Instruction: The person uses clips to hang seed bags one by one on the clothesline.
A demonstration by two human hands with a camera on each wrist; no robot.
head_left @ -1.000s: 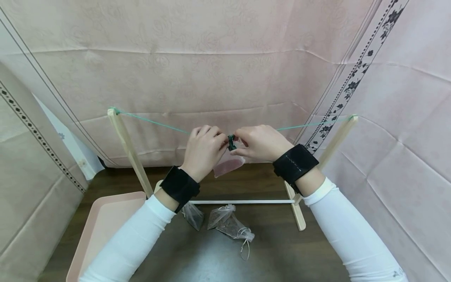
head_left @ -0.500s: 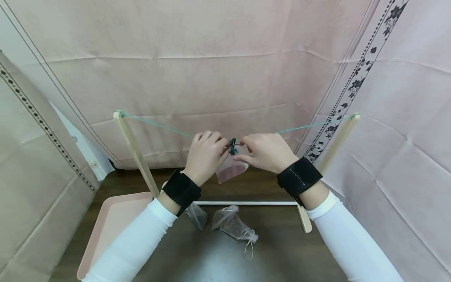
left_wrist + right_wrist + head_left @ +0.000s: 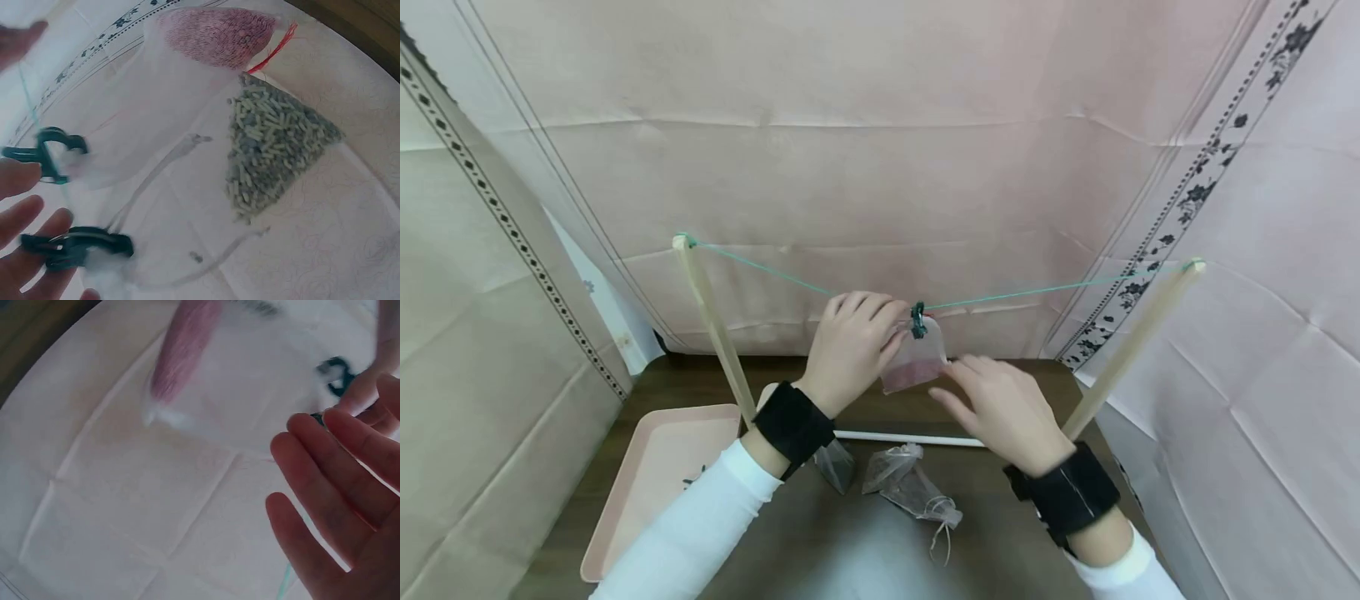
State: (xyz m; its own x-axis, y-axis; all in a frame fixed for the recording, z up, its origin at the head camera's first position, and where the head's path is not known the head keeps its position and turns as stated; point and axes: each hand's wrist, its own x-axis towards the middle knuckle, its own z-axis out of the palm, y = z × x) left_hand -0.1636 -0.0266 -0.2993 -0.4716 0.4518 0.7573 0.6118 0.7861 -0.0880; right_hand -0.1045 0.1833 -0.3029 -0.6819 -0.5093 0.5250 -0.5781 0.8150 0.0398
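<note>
My left hand (image 3: 853,342) is up at the green line (image 3: 1015,294), its fingers spread beside two dark green clips in the left wrist view. One fingertip meets the upper clip (image 3: 47,153), and the lower clip (image 3: 81,247) overlaps other fingers. From the upper clip hangs a white mesh bag with pink contents (image 3: 219,37); below the lower one is a sheer bag of grey-green pellets (image 3: 275,137), mostly hidden by my hand in the head view. My right hand (image 3: 992,408) is below the line, fingers extended and holding nothing, near the pink bag's lower corner.
Two wooden posts (image 3: 718,333) (image 3: 1135,346) carry the line, with a white rod (image 3: 910,438) low between them. Sheer drawstring bags (image 3: 917,492) lie on the dark table (image 3: 820,542). A pink tray (image 3: 655,467) sits at the left. Patterned cloth (image 3: 880,183) hangs behind.
My right hand has left the clip and moved down and to the right. The clip and pink bag stay hanging on the line, with my left hand beside them. The view has shifted slightly.
</note>
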